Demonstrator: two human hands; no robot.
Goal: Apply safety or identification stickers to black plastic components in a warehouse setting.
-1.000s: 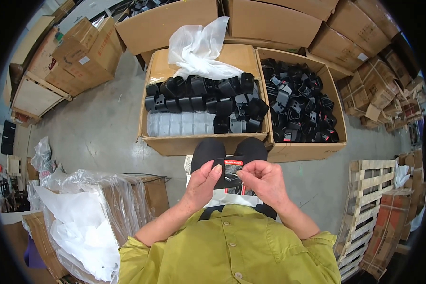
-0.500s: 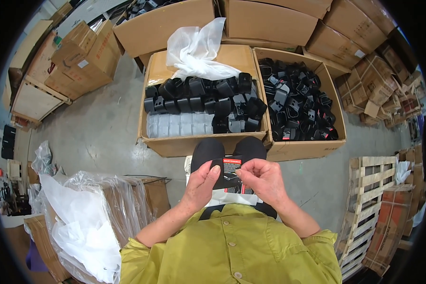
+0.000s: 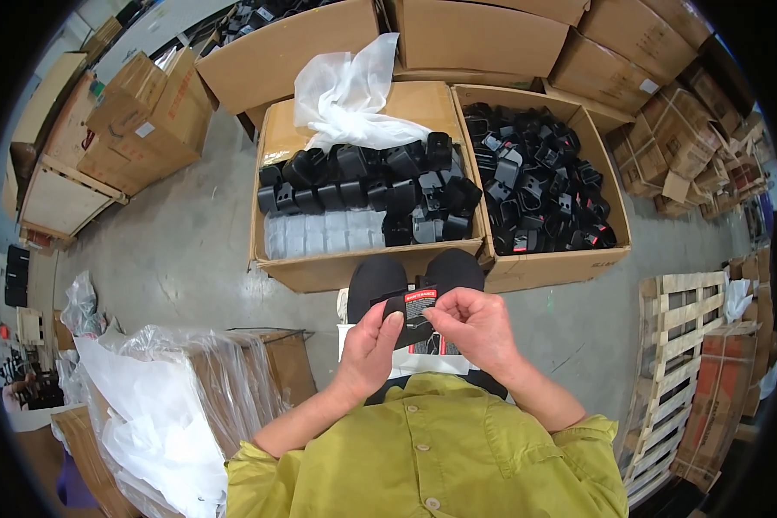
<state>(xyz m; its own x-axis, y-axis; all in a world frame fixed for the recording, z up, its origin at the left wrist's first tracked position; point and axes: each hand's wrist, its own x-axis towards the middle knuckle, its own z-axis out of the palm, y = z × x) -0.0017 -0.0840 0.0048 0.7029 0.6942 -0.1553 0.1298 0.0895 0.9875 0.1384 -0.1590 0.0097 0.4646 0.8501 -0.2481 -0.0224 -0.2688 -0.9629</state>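
Observation:
Over my lap, my left hand (image 3: 364, 352) grips a black plastic part (image 3: 394, 306), thumb on its face. A black label with a red top band (image 3: 420, 299) lies against the part's right side. My right hand (image 3: 476, 335) is closed in a pinch, its thumb and forefinger on the label's right edge. Below my hands, more red-and-black labels (image 3: 425, 349) show on white sheets across my lap, partly covered by my fingers. Whether the label is fully stuck down cannot be made out.
Ahead stands a carton (image 3: 363, 262) with rows of black plastic parts (image 3: 345, 194), clear trays (image 3: 324, 233) and a white plastic bag (image 3: 345, 95). Right of it, another carton (image 3: 613, 220) holds many loose black parts. A plastic-wrapped box (image 3: 276, 363) is at left, a wooden pallet (image 3: 678, 371) at right.
The view has shifted slightly. My right fingertips have moved a little along the label's edge; my left hand keeps its hold on the black part.

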